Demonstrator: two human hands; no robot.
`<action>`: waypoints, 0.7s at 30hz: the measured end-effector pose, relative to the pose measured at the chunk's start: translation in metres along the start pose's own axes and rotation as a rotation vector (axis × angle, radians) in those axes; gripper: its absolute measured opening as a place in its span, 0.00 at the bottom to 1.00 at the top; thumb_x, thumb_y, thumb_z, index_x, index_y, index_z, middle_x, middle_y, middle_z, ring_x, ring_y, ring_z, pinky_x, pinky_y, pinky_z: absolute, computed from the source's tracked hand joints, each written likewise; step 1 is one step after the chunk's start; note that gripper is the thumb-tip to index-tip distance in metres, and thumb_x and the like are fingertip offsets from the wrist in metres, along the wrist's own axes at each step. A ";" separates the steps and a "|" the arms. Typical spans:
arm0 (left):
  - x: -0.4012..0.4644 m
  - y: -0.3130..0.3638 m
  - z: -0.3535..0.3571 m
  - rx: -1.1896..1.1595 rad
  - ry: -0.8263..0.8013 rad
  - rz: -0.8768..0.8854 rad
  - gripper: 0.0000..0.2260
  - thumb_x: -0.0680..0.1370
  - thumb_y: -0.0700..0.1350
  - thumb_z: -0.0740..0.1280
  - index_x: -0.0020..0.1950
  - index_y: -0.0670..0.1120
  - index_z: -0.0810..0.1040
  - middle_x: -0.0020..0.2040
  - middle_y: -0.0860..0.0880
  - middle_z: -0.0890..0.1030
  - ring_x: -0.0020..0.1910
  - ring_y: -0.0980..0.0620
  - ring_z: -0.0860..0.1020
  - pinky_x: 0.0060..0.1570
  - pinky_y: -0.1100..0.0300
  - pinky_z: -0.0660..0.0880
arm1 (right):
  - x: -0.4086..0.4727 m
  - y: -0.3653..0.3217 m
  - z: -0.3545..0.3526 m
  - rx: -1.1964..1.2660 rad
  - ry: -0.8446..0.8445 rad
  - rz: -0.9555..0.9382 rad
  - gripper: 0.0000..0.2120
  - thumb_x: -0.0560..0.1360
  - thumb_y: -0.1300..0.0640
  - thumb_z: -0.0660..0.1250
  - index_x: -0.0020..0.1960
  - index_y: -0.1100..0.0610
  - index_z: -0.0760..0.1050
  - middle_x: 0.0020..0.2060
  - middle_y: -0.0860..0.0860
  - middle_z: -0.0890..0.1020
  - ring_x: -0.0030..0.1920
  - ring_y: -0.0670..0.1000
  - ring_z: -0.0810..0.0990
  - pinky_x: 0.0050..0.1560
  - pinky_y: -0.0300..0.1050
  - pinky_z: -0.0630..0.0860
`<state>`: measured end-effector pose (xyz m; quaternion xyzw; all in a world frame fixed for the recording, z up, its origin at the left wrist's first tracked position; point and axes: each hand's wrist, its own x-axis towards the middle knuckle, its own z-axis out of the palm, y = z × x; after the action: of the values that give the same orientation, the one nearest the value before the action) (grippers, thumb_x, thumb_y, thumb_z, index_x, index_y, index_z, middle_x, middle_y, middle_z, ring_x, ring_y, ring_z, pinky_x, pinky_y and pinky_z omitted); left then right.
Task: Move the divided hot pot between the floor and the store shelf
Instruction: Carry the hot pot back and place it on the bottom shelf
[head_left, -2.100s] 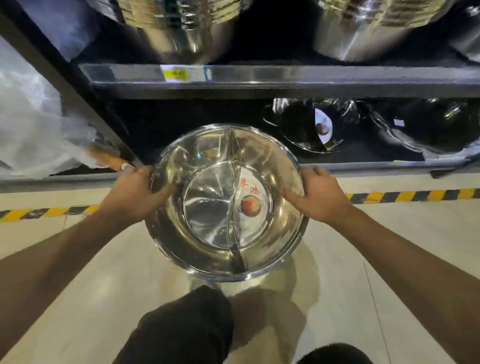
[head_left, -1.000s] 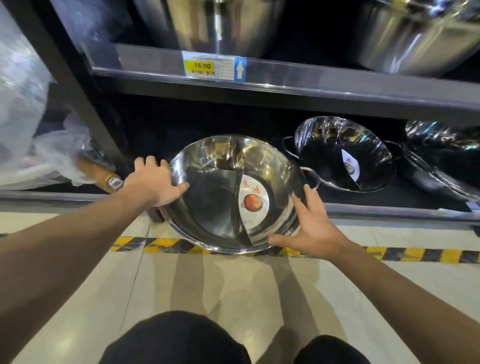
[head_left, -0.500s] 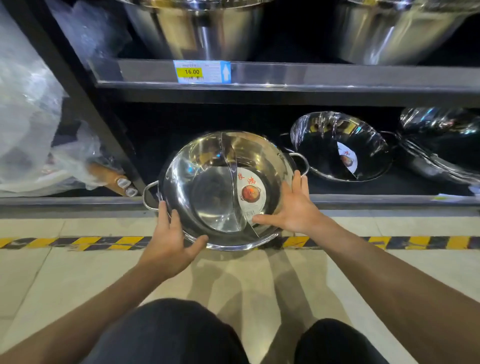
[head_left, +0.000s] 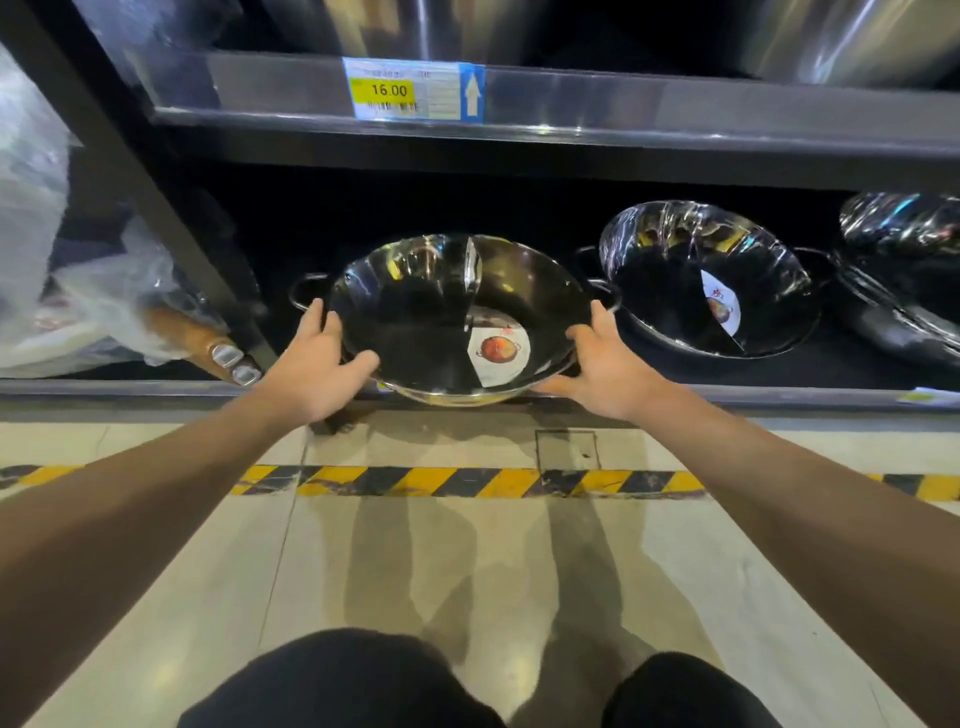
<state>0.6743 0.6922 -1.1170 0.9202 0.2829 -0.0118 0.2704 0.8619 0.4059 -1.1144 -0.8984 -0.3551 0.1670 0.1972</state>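
The divided hot pot (head_left: 415, 332), a shiny steel bowl with a centre partition, two loop handles and a round sticker inside, sits tilted toward me on the front of the bottom store shelf (head_left: 130, 387). Its near rim overhangs the shelf lip. My left hand (head_left: 317, 369) grips the rim on the left, thumb over the edge and fingers by the left handle. On the right side, my right hand (head_left: 608, 369) holds the rim, fingers stretched along it and thumb underneath.
A second divided pot (head_left: 675, 291) stands just right of mine, and a third (head_left: 904, 270) beyond it. The upper shelf (head_left: 675, 109) with a price tag (head_left: 410, 91) hangs overhead. Plastic-wrapped goods (head_left: 78, 291) and a slanted black post (head_left: 156, 197) lie left. Hazard tape (head_left: 467, 480) crosses the floor.
The pot has gone from above the floor forward onto the bottom shelf. My left hand moved from under the near rim up to the left side; both arms reach farther forward.
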 end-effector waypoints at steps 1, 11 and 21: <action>0.008 -0.003 0.001 0.000 0.003 -0.012 0.35 0.77 0.60 0.58 0.80 0.48 0.52 0.80 0.49 0.41 0.78 0.51 0.45 0.71 0.55 0.52 | 0.008 -0.004 0.000 -0.016 -0.004 0.010 0.37 0.73 0.38 0.72 0.73 0.57 0.68 0.77 0.53 0.50 0.77 0.59 0.55 0.77 0.55 0.60; 0.057 -0.011 0.026 -0.031 -0.045 -0.055 0.37 0.78 0.60 0.60 0.80 0.48 0.46 0.79 0.47 0.35 0.77 0.43 0.55 0.72 0.56 0.52 | 0.073 -0.023 0.006 -0.218 -0.047 0.207 0.39 0.80 0.52 0.68 0.82 0.54 0.48 0.81 0.64 0.45 0.81 0.63 0.48 0.75 0.63 0.61; 0.030 0.005 0.017 -0.022 0.068 -0.084 0.25 0.77 0.59 0.61 0.70 0.49 0.65 0.71 0.44 0.62 0.64 0.39 0.69 0.58 0.44 0.73 | 0.056 -0.027 0.005 -0.183 -0.128 0.234 0.48 0.74 0.48 0.74 0.81 0.50 0.46 0.80 0.58 0.55 0.77 0.61 0.62 0.69 0.60 0.70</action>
<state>0.7041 0.6959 -1.1342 0.9043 0.3306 0.0112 0.2699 0.8831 0.4644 -1.1146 -0.9354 -0.2734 0.2128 0.0707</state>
